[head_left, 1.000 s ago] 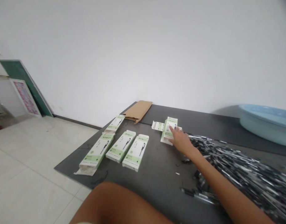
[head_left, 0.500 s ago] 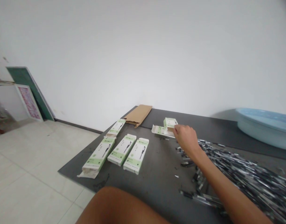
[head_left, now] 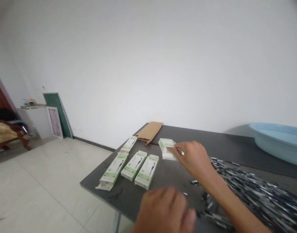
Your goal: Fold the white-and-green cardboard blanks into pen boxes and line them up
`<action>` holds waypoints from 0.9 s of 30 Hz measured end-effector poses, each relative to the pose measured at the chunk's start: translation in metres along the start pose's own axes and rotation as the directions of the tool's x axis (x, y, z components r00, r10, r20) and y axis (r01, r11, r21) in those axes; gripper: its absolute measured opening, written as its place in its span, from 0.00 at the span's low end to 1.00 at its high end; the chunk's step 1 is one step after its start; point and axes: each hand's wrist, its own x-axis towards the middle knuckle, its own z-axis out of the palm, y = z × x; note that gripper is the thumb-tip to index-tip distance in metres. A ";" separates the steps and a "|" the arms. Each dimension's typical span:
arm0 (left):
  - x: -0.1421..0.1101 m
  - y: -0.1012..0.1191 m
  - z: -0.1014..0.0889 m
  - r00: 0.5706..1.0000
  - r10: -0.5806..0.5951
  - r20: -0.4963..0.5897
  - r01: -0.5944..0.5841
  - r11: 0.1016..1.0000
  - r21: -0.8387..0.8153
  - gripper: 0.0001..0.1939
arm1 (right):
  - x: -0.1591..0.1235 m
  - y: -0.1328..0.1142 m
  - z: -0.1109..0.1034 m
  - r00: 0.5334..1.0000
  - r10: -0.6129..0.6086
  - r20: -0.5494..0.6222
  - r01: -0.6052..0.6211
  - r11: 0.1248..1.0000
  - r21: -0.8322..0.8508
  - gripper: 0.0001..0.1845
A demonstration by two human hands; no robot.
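My right hand (head_left: 193, 158) pinches the near edge of a white and green pen box (head_left: 167, 142) between thumb and fingers. A brown cardboard side of this box shows by the fingertips. Under it is a white flap or second box (head_left: 169, 156); I cannot tell which. My left hand (head_left: 165, 210) is low in front of me, over the table's near edge, back upward. Its fingers look bent but are smeared by motion, and its palm side is hidden. A heap of loose black and clear pens (head_left: 255, 191) covers the table's right part, beneath my right forearm.
Several pen boxes, including one box (head_left: 147, 171) with a pen printed on it, lie on the dark table (head_left: 129, 202). A brown paper envelope (head_left: 150, 131) lies at the back, and a light blue basin (head_left: 279, 139) stands at the far right. Behind is a white wall.
My left hand has come into view at the bottom. My right hand has shifted the pinched box to the left across the table. The whole view has tilted up and turned left.
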 end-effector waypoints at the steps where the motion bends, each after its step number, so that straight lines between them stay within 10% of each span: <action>1: 0.006 -0.020 -0.010 0.960 -0.280 0.005 0.280 0.960 -0.021 0.11 | -0.004 -0.005 -0.004 1.000 -0.021 0.006 0.021 0.999 0.027 0.18; 4: 0.020 -0.062 -0.034 0.764 -0.645 -0.023 0.640 0.762 -0.105 0.15 | -0.015 -0.019 -0.014 0.997 -0.078 0.010 0.077 0.990 0.120 0.19; 11: 0.023 -0.076 -0.037 0.648 -0.706 0.286 0.726 0.460 -0.511 0.14 | -0.024 -0.027 -0.013 0.997 -0.073 0.003 0.063 0.876 0.479 0.13; 18: 0.019 -0.092 -0.029 0.573 -0.747 0.339 0.707 0.241 -0.665 0.16 | -0.017 -0.016 -0.007 1.000 -0.023 -0.001 0.017 0.708 0.706 0.16; 27: 0.018 -0.082 -0.039 0.585 -0.780 0.222 0.669 0.310 -0.675 0.16 | -0.017 -0.002 -0.007 0.998 -0.035 0.051 -0.028 0.477 0.878 0.14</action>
